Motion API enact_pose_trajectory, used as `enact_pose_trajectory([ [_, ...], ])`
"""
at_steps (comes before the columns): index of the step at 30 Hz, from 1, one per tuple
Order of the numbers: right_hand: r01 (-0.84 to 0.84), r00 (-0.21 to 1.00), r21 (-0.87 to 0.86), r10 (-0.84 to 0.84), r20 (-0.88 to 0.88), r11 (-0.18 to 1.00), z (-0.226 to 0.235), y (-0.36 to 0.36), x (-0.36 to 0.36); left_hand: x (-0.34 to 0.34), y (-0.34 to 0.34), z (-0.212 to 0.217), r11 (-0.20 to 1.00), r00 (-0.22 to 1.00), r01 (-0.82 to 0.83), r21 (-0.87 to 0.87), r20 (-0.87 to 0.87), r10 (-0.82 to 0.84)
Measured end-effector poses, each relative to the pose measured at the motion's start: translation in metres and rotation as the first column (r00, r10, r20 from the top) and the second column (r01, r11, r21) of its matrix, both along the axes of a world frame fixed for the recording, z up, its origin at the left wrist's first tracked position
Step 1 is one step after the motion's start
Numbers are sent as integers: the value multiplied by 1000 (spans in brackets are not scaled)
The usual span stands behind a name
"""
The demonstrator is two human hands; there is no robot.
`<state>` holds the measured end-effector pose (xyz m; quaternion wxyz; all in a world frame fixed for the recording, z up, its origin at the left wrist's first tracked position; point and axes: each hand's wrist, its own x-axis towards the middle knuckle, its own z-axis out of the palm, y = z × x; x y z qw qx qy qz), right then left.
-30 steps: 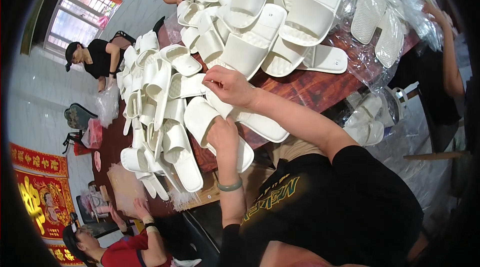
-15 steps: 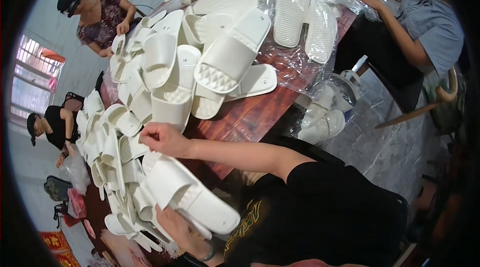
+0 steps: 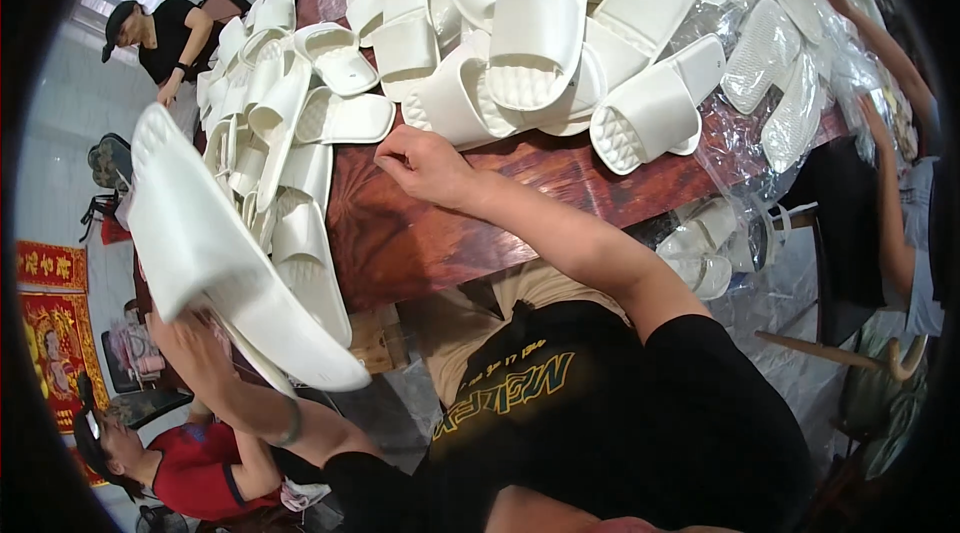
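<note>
At the lower left my left hand [image 3: 185, 343] grips a pair of white slide slippers [image 3: 215, 238] from below. The front slipper is tilted, its toe end up and heel toward the lower right; only a thin edge of the second one shows behind it. Part of my left hand's fingers is hidden by the slippers. Over the red-brown wooden table [image 3: 460, 233] hovers my right hand [image 3: 428, 166], fingers curled together in a loose pinch with nothing visible in them. Just beyond it lies a loose white slipper [image 3: 345, 118] beside the big heap of slippers [image 3: 535, 33].
More white slippers [image 3: 305, 243] lie near the table's left edge. Clear plastic film and bagged slippers [image 3: 765, 63] cover the far right, where another person's hands [image 3: 870, 123] are. A bag of slippers [image 3: 700, 243] hangs low beside the table. Other people sit at the left, one in red [image 3: 205, 468].
The view has turned toward the left. My left hand has lifted the pair of slippers up and away from the heap. My right hand has come away from the slippers it was touching.
</note>
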<state>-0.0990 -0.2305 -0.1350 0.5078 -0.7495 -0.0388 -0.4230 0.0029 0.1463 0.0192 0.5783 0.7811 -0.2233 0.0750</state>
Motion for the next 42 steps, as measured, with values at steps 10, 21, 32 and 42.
enact_pose_trajectory([
  [10, -70, 995, -69, 64, -76, 995, -9, 5, -6, 221, -53, 0, 463, 909, -411, 785, 390, 145],
  [21, -146, 989, -280, 135, -60, 949, -17, 15, -2, 209, -48, -88, 780, 954, -266, 567, 39, 297],
  [32, -249, 951, -685, 308, -39, 685, -9, 32, -17, 115, -18, -57, 944, 995, -50, 328, 101, 17],
  [42, 10, 988, -424, 56, 142, 906, 46, -8, -185, -140, -114, -49, 959, 999, 21, 284, 21, -28],
])
